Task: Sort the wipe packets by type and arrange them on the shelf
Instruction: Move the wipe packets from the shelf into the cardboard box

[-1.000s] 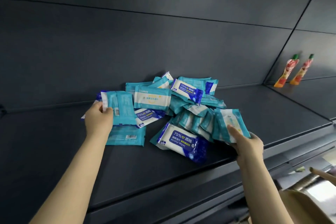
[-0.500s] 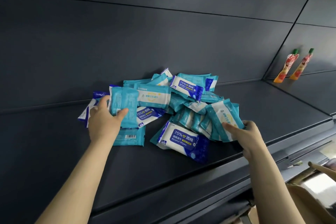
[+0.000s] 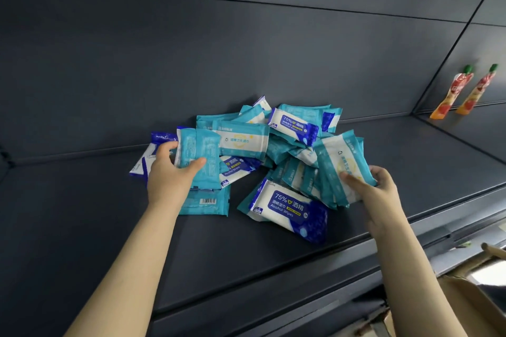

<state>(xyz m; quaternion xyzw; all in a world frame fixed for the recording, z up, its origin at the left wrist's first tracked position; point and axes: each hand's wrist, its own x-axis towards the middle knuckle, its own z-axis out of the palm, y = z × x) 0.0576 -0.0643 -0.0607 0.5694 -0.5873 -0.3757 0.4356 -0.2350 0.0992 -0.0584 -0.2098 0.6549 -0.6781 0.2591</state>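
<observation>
A loose pile of wipe packets (image 3: 276, 145) lies mid-shelf, mixing teal packets with blue-and-white alcohol wipes packets. My left hand (image 3: 167, 175) grips a teal packet (image 3: 198, 156) held upright at the pile's left side. My right hand (image 3: 372, 189) holds a stack of teal-and-white packets (image 3: 339, 164) on edge at the pile's right side. One alcohol wipes packet (image 3: 287, 210) lies flat at the front. A teal packet with a barcode (image 3: 205, 202) lies under my left hand. Another blue-and-white packet (image 3: 145, 161) shows behind my left hand.
The dark shelf (image 3: 82, 227) runs left and right with a raised front lip (image 3: 273, 282). Two red-orange pouches (image 3: 462, 93) lean against the back panel on the neighbouring shelf at right. A cardboard box (image 3: 465, 304) sits below at lower right.
My left hand has lifted its teal packet off the pile and turned it upright. My right hand has raised its stack of packets higher and pushed it toward the pile.
</observation>
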